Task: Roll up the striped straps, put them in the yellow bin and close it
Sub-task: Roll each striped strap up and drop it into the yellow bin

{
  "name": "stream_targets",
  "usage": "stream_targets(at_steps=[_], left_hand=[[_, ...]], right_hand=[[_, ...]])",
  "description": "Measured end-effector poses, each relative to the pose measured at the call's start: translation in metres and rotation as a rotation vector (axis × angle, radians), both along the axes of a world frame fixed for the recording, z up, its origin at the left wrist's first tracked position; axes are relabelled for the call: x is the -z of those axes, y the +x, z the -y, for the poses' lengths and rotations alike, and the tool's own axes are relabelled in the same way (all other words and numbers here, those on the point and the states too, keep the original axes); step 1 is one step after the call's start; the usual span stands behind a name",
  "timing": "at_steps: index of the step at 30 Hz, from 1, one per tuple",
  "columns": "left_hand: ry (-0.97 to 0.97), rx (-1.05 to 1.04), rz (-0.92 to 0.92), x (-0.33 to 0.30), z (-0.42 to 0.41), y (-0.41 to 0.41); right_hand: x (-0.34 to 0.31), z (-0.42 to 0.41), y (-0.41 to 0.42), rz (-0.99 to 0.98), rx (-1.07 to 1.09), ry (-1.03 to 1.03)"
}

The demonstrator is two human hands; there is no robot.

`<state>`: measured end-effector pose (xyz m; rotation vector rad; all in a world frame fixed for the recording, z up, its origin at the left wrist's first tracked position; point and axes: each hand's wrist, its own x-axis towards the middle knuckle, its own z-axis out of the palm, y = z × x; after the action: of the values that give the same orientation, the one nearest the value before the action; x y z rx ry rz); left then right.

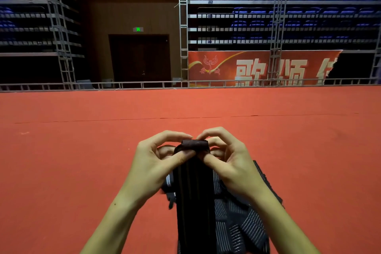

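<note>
Striped strap (pixel 194 196) hangs lengthwise toward the viewer, its curled top pinched by left hand (pixel 158 163) and right hand (pixel 226 161).

Dark, seemingly pinstriped strap (pixel 195 192); red carpet (pixel 82 150).

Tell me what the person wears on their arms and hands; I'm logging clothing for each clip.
Nothing shows on either one. The left hand and right hand are bare, with no gloves, rings or watch in view. Both forearms are uncovered down to the bottom edge of the picture, so no sleeve is visible. A small dark spot marks the left forearm near the wrist.
</note>
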<state>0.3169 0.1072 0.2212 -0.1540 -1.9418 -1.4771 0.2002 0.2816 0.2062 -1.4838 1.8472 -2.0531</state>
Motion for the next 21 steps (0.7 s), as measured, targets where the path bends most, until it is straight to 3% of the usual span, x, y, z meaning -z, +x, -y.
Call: stream_targets(at_steps=[7, 12, 17, 21], left_hand=[[-0.04, -0.05, 0.183, 0.004, -0.001, 0.011], [0.006, -0.038, 0.151, 0.002, -0.008, 0.015], [0.02, -0.019, 0.131, 0.004, -0.011, 0.024], [-0.09, -0.002, 0.109, 0.002, -0.013, 0.03]], right_hand=[[0.01, 0.007, 0.009, -0.029, 0.036, -0.117], [0.014, 0.003, 0.014, 0.037, 0.013, -0.158], [0.011, -0.017, 0.018, 0.036, 0.013, -0.011], [0.004, -0.03, 0.024, 0.001, 0.027, 0.078]])
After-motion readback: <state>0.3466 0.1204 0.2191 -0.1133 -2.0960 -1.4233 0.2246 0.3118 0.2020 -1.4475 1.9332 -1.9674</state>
